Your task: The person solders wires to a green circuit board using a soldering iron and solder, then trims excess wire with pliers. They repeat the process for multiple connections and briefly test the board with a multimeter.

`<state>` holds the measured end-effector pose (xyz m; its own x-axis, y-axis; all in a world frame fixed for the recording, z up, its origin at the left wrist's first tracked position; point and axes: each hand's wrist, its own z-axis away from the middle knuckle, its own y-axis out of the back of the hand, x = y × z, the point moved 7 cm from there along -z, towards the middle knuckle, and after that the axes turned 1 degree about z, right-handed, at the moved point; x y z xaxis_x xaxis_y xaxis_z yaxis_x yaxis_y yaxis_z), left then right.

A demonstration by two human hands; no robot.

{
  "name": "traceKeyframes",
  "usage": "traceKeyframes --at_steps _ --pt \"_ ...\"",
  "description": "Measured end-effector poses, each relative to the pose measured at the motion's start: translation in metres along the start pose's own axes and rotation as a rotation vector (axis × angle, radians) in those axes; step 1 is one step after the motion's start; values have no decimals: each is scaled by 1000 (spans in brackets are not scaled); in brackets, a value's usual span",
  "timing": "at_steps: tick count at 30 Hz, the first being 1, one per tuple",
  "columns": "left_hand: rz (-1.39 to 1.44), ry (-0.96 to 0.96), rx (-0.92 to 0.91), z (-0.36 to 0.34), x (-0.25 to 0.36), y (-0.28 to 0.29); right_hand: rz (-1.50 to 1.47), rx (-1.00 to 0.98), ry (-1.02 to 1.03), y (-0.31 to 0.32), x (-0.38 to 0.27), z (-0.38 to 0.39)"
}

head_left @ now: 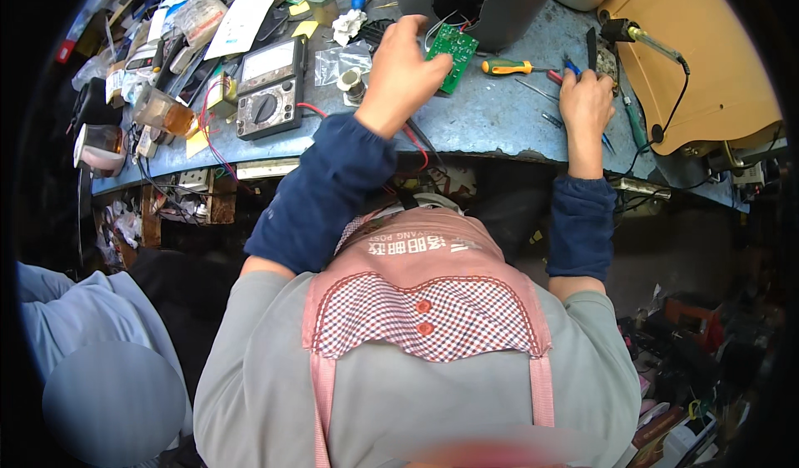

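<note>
Your right hand (587, 99) curls at the blue-handled tool (573, 66), near right; whether it grips cannot be told. Steady the green circuit board (459, 45) by its edges, wires (464, 26) slack: on the left, your half-closed left hand (401, 73) pinches it, thumb over its left side, before the far dark housing (524, 20).

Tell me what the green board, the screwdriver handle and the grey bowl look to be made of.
Green board: likely coated resin laminate, slightly glossy; pale solder-like dots speckle it. Screwdriver handle: probably smooth plastic, judging by its bright yellow, moulded-looking body. Grey bowl: smooth, with a soft sheen that could be metal or plastic.
</note>
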<state>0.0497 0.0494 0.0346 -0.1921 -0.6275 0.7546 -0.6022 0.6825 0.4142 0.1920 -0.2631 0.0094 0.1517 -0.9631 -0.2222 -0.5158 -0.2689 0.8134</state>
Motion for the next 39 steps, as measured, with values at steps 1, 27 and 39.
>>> traceKeyframes --at_steps 1,27,39 --pt "32 83 -86 -7 -9 -11 -76 27 -22 -1 9 -4" --pt "741 468 -442 -10 -37 -48 -469 -142 303 36 -148 96" --pt "713 451 -435 -10 -34 -46 -379 -95 368 30 -152 100"
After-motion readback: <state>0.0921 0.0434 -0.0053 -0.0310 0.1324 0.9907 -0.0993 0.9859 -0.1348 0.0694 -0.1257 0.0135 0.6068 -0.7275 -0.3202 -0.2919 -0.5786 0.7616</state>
